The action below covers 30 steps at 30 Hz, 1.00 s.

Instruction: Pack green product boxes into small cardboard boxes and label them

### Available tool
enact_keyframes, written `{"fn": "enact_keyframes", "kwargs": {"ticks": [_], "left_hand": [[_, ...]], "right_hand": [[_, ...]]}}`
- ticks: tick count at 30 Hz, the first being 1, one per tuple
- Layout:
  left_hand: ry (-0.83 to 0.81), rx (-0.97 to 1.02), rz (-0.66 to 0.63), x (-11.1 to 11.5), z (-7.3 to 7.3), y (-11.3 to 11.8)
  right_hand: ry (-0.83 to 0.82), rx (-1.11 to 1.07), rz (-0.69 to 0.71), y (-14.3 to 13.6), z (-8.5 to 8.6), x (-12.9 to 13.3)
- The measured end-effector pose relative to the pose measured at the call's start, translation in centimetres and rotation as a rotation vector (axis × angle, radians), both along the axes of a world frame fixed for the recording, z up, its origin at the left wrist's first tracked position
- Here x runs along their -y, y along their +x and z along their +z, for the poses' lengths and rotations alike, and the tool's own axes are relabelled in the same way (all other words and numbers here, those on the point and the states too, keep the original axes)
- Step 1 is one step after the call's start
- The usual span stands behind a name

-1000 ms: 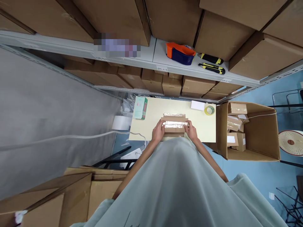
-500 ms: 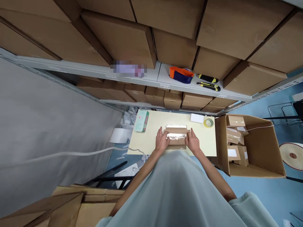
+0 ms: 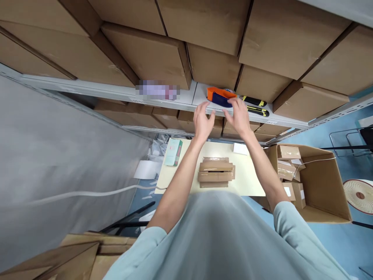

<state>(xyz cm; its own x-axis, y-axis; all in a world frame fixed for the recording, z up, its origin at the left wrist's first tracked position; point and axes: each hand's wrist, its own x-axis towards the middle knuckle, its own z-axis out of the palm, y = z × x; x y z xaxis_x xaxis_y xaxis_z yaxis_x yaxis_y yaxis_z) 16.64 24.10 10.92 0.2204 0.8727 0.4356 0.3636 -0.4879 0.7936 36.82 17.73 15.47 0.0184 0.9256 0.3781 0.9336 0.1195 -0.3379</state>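
Both my hands are raised to the shelf edge, on either side of an orange and dark-blue tool that looks like a tape dispenser [image 3: 220, 97]. My left hand [image 3: 204, 119], fingers apart and holding nothing, is just below and left of it. At its right end is my right hand [image 3: 239, 116], open, fingertips overlapping the tool; whether they touch it I cannot tell. Two black and yellow utility knives [image 3: 254, 101] lie just right of that hand. Below, on the cream table [image 3: 183, 182], a small cardboard box [image 3: 215, 177] lies with its top flaps slightly parted.
Large cardboard boxes [image 3: 210, 23] fill the shelf [image 3: 101, 88] above the table. A green box [image 3: 173, 152] stands at the table's left, a white stack [image 3: 240, 149] at its back right. Right of the table, a big carton [image 3: 323, 186] holds several small packed boxes.
Both hands have let go of the small cardboard box and moved up and forward to the tape dispenser on the shelf. The box's pressed-down flaps have sprung up a little.
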Motion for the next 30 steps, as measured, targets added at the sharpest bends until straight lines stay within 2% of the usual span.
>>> {"fn": "enact_keyframes", "kwargs": {"ticks": [2, 4, 7, 11, 15, 18, 20, 22, 27, 30], "left_hand": [[0.001, 0.039, -0.002, -2.1, 0.1, 1.1], [-0.022, 0.048, -0.011, -3.3, -0.3, 1.7], [-0.063, 0.041, -0.014, -3.7, -1.2, 1.9], [-0.090, 0.043, 0.000, -2.9, -2.0, 1.1], [-0.078, 0.036, 0.039, -2.0, -2.6, 0.2], [-0.066, 0.041, 0.064, -1.2, -2.6, -0.6], [-0.062, 0.049, 0.055, -0.1, -2.2, -1.4], [-0.051, 0.061, 0.035, 1.8, -1.2, -2.6], [0.010, 0.091, 0.005, 10.0, 2.0, -7.5], [-0.015, 0.050, -0.009, 15.0, 3.1, -10.1]], "right_hand": [[-0.040, 0.050, -0.010, 0.8, 0.5, -4.1], [-0.095, 0.059, -0.044, 1.2, 0.1, -7.2], [-0.180, 0.028, -0.079, 1.3, -1.3, -9.5], [-0.187, 0.023, -0.088, 0.9, -2.3, -9.1], [-0.170, 0.047, -0.102, 0.6, -1.9, -8.3], [-0.112, 0.039, -0.045, 0.4, -1.4, -7.2], [-0.074, 0.029, -0.021, 0.0, -1.2, -5.3], [-0.050, 0.005, -0.016, -0.8, -1.1, -2.0], [-0.065, -0.108, 0.049, -4.2, -1.6, 10.4], [-0.112, -0.180, 0.032, -6.5, -2.3, 17.1]]}}
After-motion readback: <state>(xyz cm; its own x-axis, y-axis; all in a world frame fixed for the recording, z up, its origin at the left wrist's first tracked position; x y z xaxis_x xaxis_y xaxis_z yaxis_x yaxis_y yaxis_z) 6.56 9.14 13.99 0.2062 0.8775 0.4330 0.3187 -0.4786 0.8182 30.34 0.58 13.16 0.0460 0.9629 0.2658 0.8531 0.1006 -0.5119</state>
